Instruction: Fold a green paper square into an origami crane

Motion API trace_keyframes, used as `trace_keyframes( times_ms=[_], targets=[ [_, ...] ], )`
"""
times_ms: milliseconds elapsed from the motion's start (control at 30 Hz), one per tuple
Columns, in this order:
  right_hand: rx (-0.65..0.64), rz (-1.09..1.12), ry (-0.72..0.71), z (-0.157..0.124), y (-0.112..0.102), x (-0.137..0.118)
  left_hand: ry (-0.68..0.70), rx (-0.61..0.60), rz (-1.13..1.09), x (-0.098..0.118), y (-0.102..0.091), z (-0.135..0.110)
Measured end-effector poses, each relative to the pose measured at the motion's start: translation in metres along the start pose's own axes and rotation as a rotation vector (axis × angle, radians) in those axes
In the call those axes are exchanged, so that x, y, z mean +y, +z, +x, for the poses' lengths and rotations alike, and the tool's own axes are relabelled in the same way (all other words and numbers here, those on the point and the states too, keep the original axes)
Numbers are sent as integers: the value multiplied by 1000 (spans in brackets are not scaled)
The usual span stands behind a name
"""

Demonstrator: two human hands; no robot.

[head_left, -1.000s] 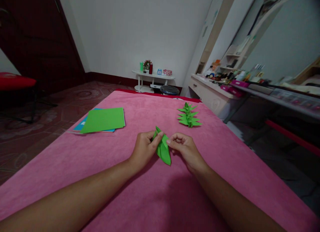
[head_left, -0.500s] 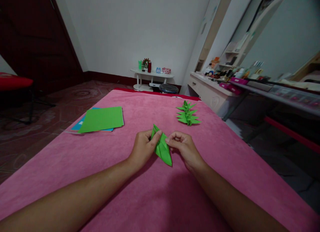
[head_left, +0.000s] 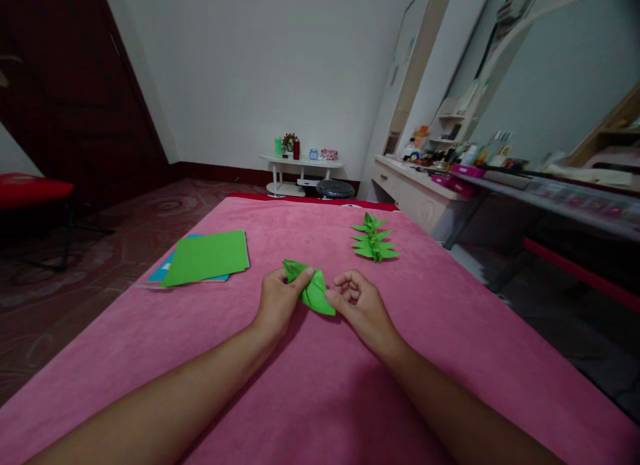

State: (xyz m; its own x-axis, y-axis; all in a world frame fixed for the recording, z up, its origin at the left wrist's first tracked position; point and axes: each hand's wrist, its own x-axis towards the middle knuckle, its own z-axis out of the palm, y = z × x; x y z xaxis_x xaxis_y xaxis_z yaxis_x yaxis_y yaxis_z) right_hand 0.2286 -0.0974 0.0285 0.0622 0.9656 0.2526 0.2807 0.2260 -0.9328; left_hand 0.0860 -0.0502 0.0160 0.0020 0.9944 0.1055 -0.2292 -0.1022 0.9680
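Note:
A piece of folded green paper, pointed at both ends and creased along its faces, is held low over the pink cloth. My left hand is closed on its left part, thumb on top and fingers underneath. At the paper's right edge, my right hand pinches with thumb and curled fingers; the exact contact is partly hidden. Beyond my right hand lies a row of folded green paper pieces with spiky points. To the left rests a stack of green paper sheets with blue sheets sticking out underneath.
The pink cloth covers the surface under my hands. A white dressing table crowded with bottles stands at the right, near a grey-edged shelf. Against the far wall is a small white table. A red chair is at the far left.
The folded paper has turned so that its length lies more sideways, its upper tip swinging left. Both hands stay on it. The whole view has tilted up slightly.

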Motion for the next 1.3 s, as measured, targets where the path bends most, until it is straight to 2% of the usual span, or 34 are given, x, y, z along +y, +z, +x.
trace_keyframes(
  times_ms=[100, 267, 400, 567, 800, 1033, 1167, 1300],
  targets=[
    [28, -170, -63, -1, 6, 1, 33, 88, -41, -2, 1, 4],
    [100, -323, -95, 1, 9, 6, 28, 130, -58, -5, 7, 2],
    [129, -568, -203, 1, 4, 2, 11, 154, -42, -7, 9, 2],
    [79, -720, -334, -3, 1, -3, -27, 161, -72, -11, 8, 3],
    [7, -747, -413, -2, 1, 3, -63, 145, -79, -14, 6, 3],
    [11, -699, -466, 0, 2, 12, -32, 154, -70, -13, 8, 0],
    [25, -660, -413, -2, 2, 9, -31, 111, -44, -13, 7, -2],
    [87, -496, -264, -1, 2, 4, 38, 76, 34, -11, 7, -4]
  ],
)
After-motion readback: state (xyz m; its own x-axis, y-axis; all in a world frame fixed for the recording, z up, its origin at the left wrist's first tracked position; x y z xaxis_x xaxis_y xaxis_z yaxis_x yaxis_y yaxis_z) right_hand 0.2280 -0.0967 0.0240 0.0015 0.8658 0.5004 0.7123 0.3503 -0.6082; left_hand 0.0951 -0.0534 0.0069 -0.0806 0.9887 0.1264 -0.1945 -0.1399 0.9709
